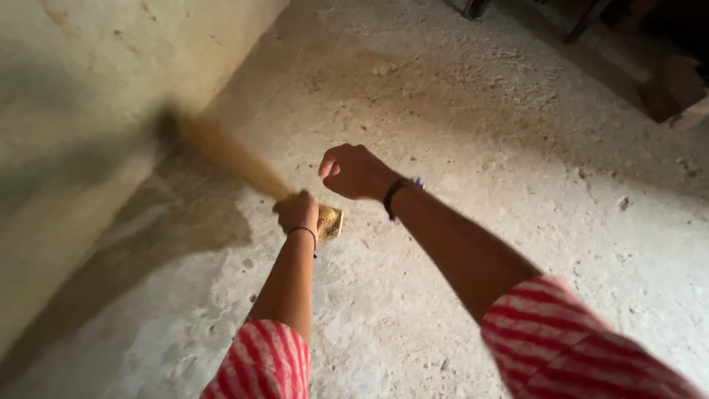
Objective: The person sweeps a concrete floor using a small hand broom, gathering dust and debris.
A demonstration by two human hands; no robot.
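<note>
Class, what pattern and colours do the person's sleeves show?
Red and white stripes on both sleeves, clearest in the head view.

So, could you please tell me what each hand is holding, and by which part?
The left hand has its grip closed around the bound handle end of a straw broom, whose bristles blur toward the wall. The right hand is curled but holds nothing.

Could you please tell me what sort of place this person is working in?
Probably a bare room in a plain or unfinished building: a rough concrete floor, a plastered wall, and a grass hand broom in the left hand.
</note>
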